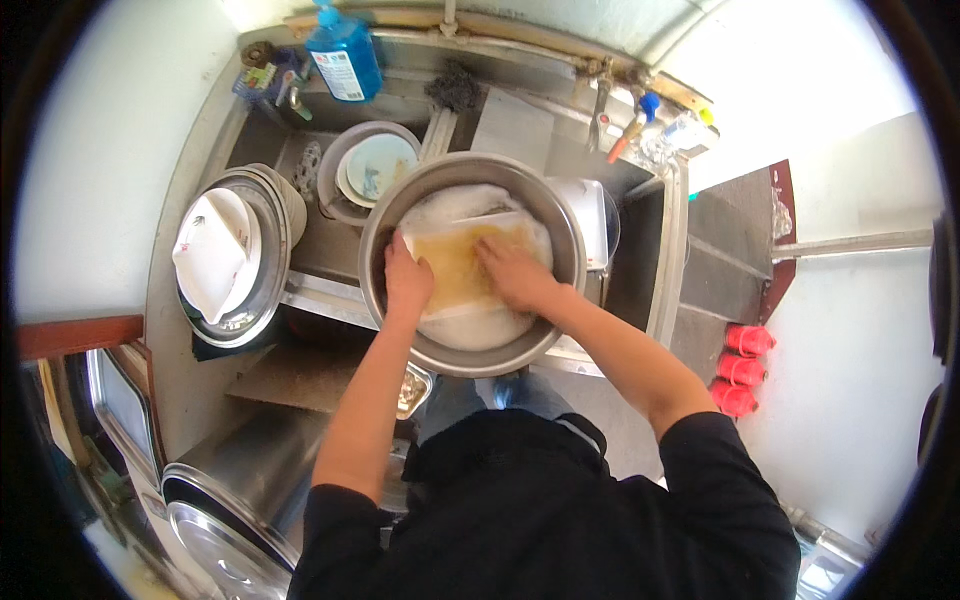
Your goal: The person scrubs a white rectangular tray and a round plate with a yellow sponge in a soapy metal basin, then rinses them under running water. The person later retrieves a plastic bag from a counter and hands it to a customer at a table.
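A wide steel basin [372, 262] with foamy water stands in front of me on the sink. Lying in it is a pale rectangular plate [455, 290], its face covered in yellow; I cannot tell whether that is a cloth or tinted water. My left hand [405, 278] grips the plate's left edge, thumb over the top. On the plate's face, right of its middle, my right hand [515, 272] presses down with bent fingers. Whatever it holds, if anything, is hidden under the fingers. White suds [475, 330] lie around the plate.
Stacked plates [215, 255] rest on steel trays at left. Bowls [380, 165] sit in the left sink near a blue soap bottle [345, 65] and a dark scourer [453, 88]. Taps [600, 110] line the back right. White dishes [585, 215] stand right of the basin; red bottles [742, 370] are beyond.
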Motion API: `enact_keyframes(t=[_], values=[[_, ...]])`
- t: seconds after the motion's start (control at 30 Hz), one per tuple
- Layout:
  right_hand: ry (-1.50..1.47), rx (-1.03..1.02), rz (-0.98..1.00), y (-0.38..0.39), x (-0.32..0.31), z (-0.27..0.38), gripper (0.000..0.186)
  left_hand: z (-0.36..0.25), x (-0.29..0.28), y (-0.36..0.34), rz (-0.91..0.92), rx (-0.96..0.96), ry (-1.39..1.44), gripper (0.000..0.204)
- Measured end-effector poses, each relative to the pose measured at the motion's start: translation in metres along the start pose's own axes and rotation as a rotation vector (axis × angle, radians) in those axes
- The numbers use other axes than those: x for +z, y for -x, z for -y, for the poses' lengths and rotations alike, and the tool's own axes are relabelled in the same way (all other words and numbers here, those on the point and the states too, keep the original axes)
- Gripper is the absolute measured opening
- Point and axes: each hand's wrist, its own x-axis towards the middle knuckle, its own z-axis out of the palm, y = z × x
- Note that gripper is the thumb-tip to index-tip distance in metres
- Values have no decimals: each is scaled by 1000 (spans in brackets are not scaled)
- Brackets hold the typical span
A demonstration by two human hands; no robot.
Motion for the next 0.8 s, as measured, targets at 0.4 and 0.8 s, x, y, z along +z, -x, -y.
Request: enact_keyframes(t=[0.4,0.8], values=[[-579,42,-163,-29,-21,-29,54,-12,-27,-9,66,-106,490,21],[199,86,-230,-16,-26,-32,50,-84,-119,41,-229,102,194,31]])
